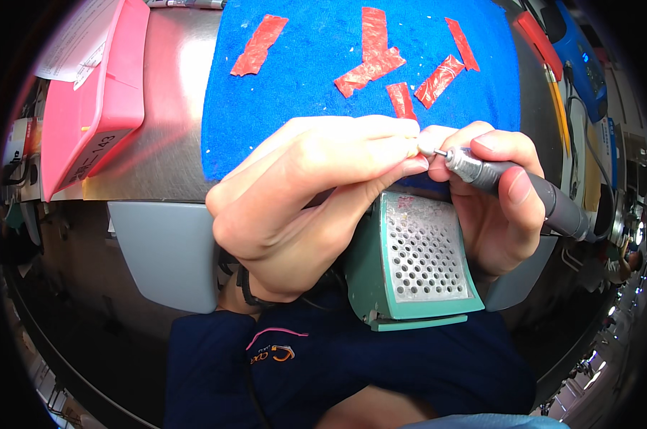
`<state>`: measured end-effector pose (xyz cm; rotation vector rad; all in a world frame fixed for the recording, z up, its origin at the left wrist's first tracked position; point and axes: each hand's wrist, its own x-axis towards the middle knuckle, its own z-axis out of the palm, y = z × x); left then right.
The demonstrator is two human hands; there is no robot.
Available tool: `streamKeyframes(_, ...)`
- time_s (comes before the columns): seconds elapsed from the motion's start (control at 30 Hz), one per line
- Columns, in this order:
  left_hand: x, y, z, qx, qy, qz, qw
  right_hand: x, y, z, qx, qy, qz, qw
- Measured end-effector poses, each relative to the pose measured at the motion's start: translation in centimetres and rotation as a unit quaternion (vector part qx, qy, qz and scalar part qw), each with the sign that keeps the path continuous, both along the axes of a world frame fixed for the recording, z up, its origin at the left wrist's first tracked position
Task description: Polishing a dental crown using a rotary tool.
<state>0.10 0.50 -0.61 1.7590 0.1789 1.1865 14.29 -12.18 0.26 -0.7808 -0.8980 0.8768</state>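
My right hand (506,193) is closed round a dark rotary tool handpiece (531,196), whose thin metal tip points left. Fingertips of my left hand (316,179) pinch a small pale piece (428,141) right at that tip. The piece is mostly covered by the fingers, so its kind cannot be made out. Both hands meet above the near edge of a blue cloth (302,96). Just below them stands a green box with a perforated metal grille (428,250), close to my body.
Red tape strips (370,68) lie scattered on the cloth. A pink bin (98,107) with papers stands at the left on the metal bench (173,107). A blue device (581,61) with a lit display, cables and a yellow stick (561,118) are at the right.
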Motion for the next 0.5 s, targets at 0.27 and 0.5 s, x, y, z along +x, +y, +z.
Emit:
streamKeyframes(0.27, -0.09, -0.29, 0.08, -0.035, -0.008, -0.009, 0.999, 0.03, -0.06, -0.07, 0.010, 0.036, 0.025, 0.999)
streamKeyframes(0.5, 0.13, -0.65, 0.42, -0.064, 0.008, -0.006, 0.998, 0.19, -0.43, -0.03, -0.009, 0.040, 0.014, 0.999)
